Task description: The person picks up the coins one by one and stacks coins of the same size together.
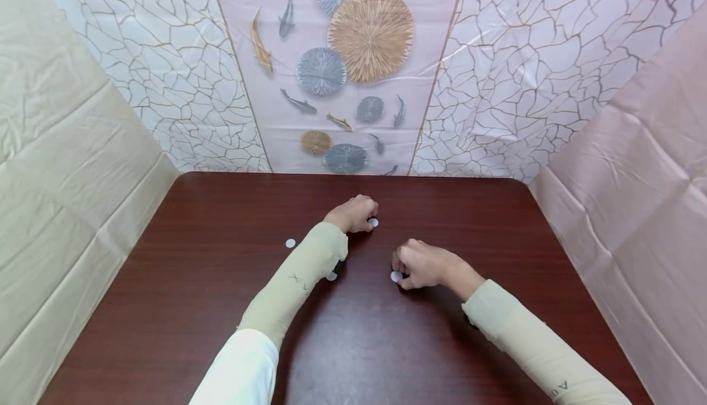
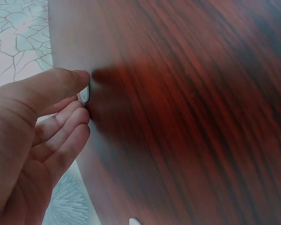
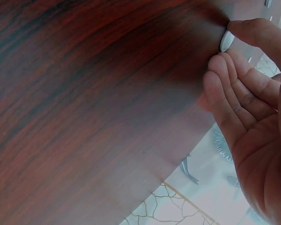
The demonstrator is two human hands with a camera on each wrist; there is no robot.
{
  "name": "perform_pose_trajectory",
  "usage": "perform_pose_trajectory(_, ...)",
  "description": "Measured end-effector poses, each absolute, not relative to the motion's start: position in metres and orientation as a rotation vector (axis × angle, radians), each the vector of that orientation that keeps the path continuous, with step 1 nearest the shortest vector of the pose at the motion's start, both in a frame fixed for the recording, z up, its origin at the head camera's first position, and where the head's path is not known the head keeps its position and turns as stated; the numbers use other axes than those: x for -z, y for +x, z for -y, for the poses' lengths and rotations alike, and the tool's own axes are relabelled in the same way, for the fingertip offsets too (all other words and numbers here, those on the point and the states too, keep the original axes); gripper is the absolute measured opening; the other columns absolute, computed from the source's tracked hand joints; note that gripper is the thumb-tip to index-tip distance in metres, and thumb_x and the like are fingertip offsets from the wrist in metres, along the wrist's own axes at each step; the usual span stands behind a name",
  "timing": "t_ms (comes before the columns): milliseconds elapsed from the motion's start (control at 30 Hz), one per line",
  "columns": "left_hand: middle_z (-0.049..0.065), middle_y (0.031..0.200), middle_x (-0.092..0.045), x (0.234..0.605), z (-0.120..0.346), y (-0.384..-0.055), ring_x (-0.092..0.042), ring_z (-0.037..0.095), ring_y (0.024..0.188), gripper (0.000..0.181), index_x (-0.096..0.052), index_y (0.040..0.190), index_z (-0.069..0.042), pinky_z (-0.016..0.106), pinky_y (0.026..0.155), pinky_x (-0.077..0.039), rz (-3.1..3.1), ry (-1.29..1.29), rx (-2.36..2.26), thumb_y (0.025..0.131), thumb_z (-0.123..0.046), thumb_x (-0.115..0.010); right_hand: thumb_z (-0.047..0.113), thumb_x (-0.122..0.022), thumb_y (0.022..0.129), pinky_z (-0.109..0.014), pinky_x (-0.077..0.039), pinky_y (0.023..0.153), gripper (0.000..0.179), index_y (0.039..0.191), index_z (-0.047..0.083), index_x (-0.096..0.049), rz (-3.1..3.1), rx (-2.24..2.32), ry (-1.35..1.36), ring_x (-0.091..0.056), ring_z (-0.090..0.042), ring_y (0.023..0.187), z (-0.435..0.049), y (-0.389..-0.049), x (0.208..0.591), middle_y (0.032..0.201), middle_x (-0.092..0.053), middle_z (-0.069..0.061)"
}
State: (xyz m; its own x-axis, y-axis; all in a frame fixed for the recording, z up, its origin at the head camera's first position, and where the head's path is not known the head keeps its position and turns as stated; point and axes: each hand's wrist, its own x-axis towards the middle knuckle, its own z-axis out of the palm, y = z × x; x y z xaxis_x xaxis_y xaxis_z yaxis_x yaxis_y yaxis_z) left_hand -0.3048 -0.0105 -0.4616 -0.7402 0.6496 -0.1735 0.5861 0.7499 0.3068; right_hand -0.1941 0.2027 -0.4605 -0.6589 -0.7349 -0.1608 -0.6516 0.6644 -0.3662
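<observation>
At the far middle of the table, my left hand (image 1: 355,213) pinches a small white disc (image 1: 374,223) by its edge. The left wrist view shows this disc (image 2: 85,93) between the thumb and the fingertips, close to the tabletop. Nearer and to the right, my right hand (image 1: 425,264) has its thumb and curled fingers around another white disc (image 1: 396,277). Seen from the right wrist, that disc (image 3: 226,41) lies at the wood surface between thumb and fingertips.
A third white disc (image 1: 290,243) lies left of my left forearm. Another disc (image 1: 332,276) is partly hidden beside that forearm's sleeve. The dark red wooden table (image 1: 221,307) ends at a patterned back sheet (image 1: 497,86), with pale sheets on both sides.
</observation>
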Motion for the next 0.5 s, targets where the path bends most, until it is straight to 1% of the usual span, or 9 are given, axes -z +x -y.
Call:
perform_pose_trajectory(100,0.009,0.114,-0.066,0.463,0.009,-0.306,-0.058,0.020,0.100,0.015,-0.069,0.114,-0.005,0.034,0.091,-0.051,-2.660,0.964,-0.335,0.104,-0.015,-0.065,0.016,-0.080,0.088,-0.020,-0.055,0.068,0.009,0.092,0.009,-0.075,-2.587,0.406,-1.118,-0.064,-0.001,0.074,-0.202,-0.194,0.461,0.085,-0.072,0.002)
perform_pose_trajectory(167,0.007,0.110,-0.067,0.464,0.008,-0.308,-0.059,0.019,0.097,0.013,-0.070,0.113,-0.007,0.032,0.088,-0.052,-2.653,0.968,-0.329,0.104,-0.015,-0.065,0.016,-0.081,0.087,-0.020,-0.055,0.069,0.011,0.092,0.009,-0.075,-2.587,0.407,-1.122,-0.064,-0.001,0.075,-0.202,-0.194,0.462,0.086,-0.072,0.002)
perform_pose_trajectory(267,0.004,0.098,-0.065,0.465,0.006,-0.310,-0.056,0.016,0.084,0.008,-0.069,0.102,-0.009,0.029,0.078,-0.047,-2.650,0.988,-0.298,0.104,-0.017,-0.067,0.016,-0.082,0.085,-0.020,-0.056,0.070,0.012,0.093,0.009,-0.075,-2.581,0.404,-1.114,-0.064,-0.001,0.076,-0.202,-0.194,0.461,0.087,-0.073,0.002)
perform_pose_trajectory(333,0.004,0.091,-0.063,0.464,0.004,-0.310,-0.051,0.015,0.078,0.012,-0.066,0.094,-0.009,0.028,0.073,-0.043,-2.654,0.998,-0.270,0.103,-0.017,-0.068,0.015,-0.082,0.085,-0.020,-0.056,0.070,0.013,0.093,0.008,-0.075,-2.576,0.404,-1.107,-0.065,-0.001,0.076,-0.202,-0.195,0.461,0.087,-0.073,0.002)
perform_pose_trajectory(400,0.004,0.091,-0.062,0.462,0.002,-0.310,-0.050,0.016,0.078,0.016,-0.063,0.090,-0.011,0.028,0.073,-0.043,-2.658,1.000,-0.226,0.103,-0.018,-0.069,0.015,-0.082,0.085,-0.020,-0.056,0.070,0.013,0.093,0.008,-0.075,-2.575,0.406,-1.103,-0.065,-0.001,0.076,-0.202,-0.195,0.461,0.087,-0.073,0.002)
perform_pose_trajectory(500,0.004,0.097,-0.062,0.458,-0.001,-0.309,-0.054,0.017,0.083,0.015,-0.061,0.091,-0.013,0.030,0.075,-0.046,-2.658,0.976,-0.168,0.103,-0.018,-0.069,0.015,-0.082,0.085,-0.020,-0.056,0.070,0.013,0.093,0.008,-0.075,-2.575,0.405,-1.105,-0.065,-0.001,0.076,-0.203,-0.195,0.460,0.086,-0.073,0.002)
